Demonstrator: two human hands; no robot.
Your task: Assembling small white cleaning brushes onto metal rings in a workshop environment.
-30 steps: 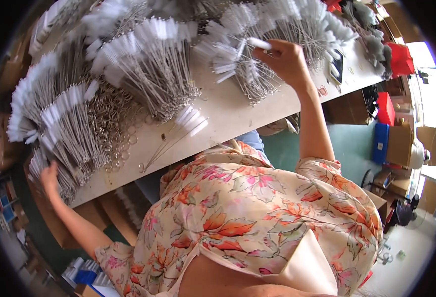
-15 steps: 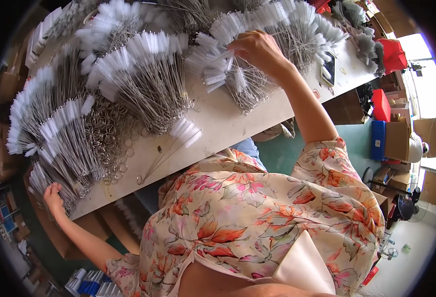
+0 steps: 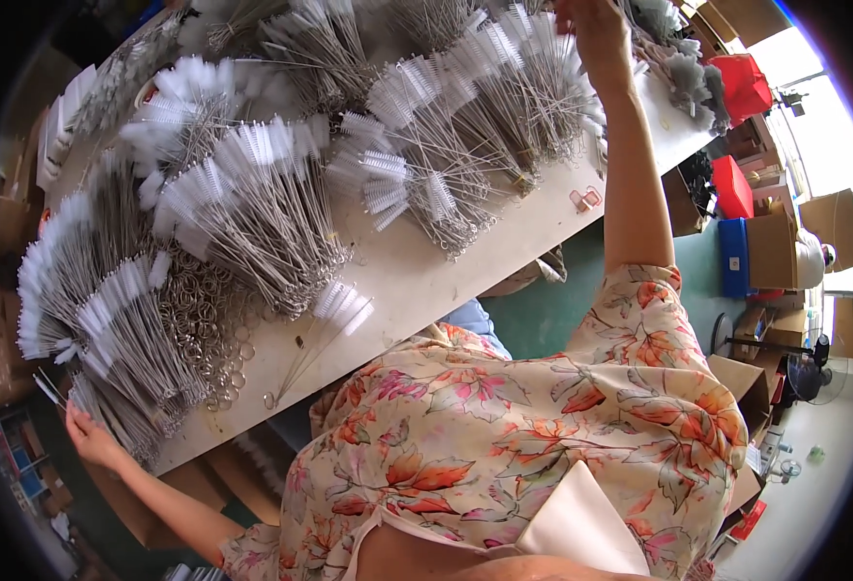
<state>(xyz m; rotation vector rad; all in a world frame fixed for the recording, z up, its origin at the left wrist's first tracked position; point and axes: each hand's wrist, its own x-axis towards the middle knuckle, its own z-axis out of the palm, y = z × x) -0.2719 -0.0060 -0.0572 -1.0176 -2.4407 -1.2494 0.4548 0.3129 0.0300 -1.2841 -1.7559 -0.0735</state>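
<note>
My left hand (image 3: 92,438) is at the table's near left corner, beside a pile of wire-handled brushes (image 3: 116,416). Its fingers are closed around a slim brush (image 3: 47,389), whose pale end sticks out past them. My right hand (image 3: 603,39) is stretched to the far right, above the far brush bundles (image 3: 533,82). The frame's top edge cuts it, so its fingertips and anything in them are hard to make out. Bundles of white-bristled brushes (image 3: 252,213) with looped wire handles cover much of the white table (image 3: 387,300).
Loose metal rings (image 3: 218,353) lie between the left bundles. A few separate brushes (image 3: 339,310) rest near the front edge. At right stand red bins (image 3: 739,87), a blue box (image 3: 734,257), cardboard boxes (image 3: 773,250) and a fan (image 3: 814,373).
My right hand has moved from the middle brush bundle up and away to the far right. My left hand has shifted slightly left and nearer, and a slim brush now shows at its fingers.
</note>
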